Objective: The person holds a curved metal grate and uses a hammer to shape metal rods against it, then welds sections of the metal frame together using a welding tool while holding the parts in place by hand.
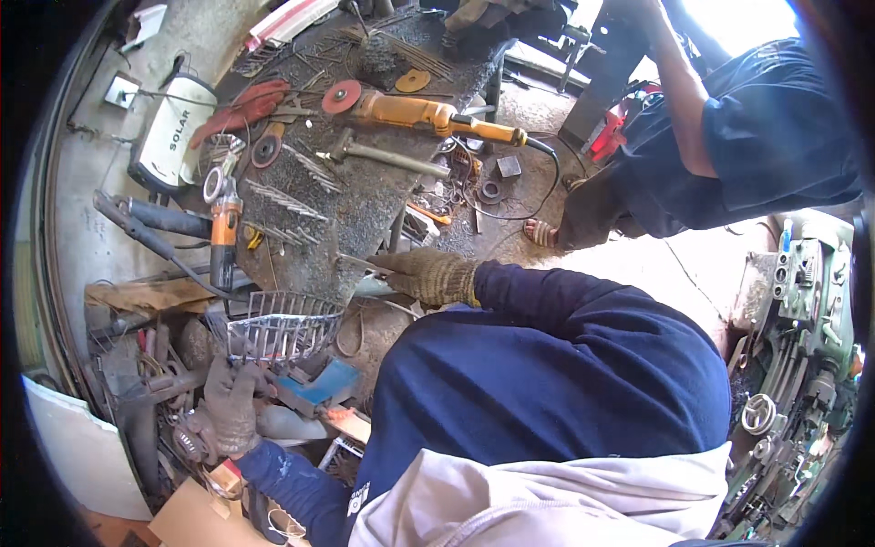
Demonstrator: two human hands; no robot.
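Note:
My left hand point(232, 406), in a grey work glove, is at the lower edge of a small welded metal basket point(284, 326) made of thin bars. Its fingers appear closed on that edge, partly hidden by the bars. The basket is tilted at the near edge of the workbench point(351, 214). My right hand point(430, 276), in a knitted yellow-grey glove, is closed around a thin flat metal rod point(358, 263), which points left over the bench edge toward the basket.
On the bench lie an orange angle grinder point(401, 111), a second grinder point(225, 219), a hammer point(387, 157), a red glove point(239, 109) and several twisted bars point(287, 199). Another person point(729, 146) stands at the far right. A green machine point(802, 365) is at right; scrap lies below the bench.

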